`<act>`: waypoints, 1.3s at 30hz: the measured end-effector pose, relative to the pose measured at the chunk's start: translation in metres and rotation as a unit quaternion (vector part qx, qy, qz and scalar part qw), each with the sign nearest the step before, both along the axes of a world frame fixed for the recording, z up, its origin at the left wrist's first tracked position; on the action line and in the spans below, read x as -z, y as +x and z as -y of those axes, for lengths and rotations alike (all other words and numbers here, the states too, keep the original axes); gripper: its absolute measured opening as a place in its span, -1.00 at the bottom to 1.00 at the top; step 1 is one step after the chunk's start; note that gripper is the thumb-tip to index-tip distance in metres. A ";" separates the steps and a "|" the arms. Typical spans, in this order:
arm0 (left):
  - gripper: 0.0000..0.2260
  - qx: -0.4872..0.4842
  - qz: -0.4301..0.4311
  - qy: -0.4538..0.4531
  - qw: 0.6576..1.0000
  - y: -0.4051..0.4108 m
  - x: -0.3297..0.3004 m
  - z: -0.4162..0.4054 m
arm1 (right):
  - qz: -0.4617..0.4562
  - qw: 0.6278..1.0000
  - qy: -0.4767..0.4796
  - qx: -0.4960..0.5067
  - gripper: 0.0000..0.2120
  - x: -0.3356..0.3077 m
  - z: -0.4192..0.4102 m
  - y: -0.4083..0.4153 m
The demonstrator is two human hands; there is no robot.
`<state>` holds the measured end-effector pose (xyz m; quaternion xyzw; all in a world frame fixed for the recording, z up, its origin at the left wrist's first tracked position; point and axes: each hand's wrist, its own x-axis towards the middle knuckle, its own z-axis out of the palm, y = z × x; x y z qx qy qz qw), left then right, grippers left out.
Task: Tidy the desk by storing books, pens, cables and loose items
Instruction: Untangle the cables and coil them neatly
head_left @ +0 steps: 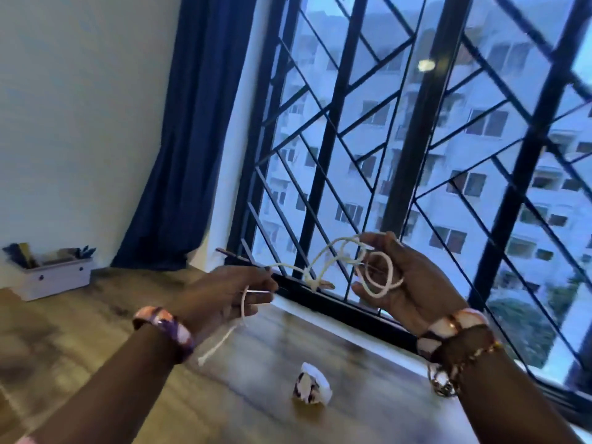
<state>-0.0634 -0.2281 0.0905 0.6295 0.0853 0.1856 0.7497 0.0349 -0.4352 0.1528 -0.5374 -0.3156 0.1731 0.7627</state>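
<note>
A white cable point(323, 261) hangs in the air between my two hands, above the wooden desk point(266, 363). My right hand point(407, 283) holds several coiled loops of it in curled fingers. My left hand point(221, 293) pinches the other stretch, and one loose end dangles below it toward the desk. A thin pen-like stick point(232, 255) pokes out just beyond my left hand, and I cannot tell whether that hand holds it. The picture is blurred by motion.
A small white and purple object point(312, 387) lies on the desk below my hands. A white organiser box point(54, 278) with stationery stands at the far left against the wall. A barred window point(416, 155) and a blue curtain point(189, 139) border the desk's far side.
</note>
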 end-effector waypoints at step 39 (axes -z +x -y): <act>-0.80 -0.081 0.110 0.216 0.967 -0.373 -0.003 -0.012 | 0.034 0.888 -0.153 0.433 -0.55 0.017 0.003 -0.387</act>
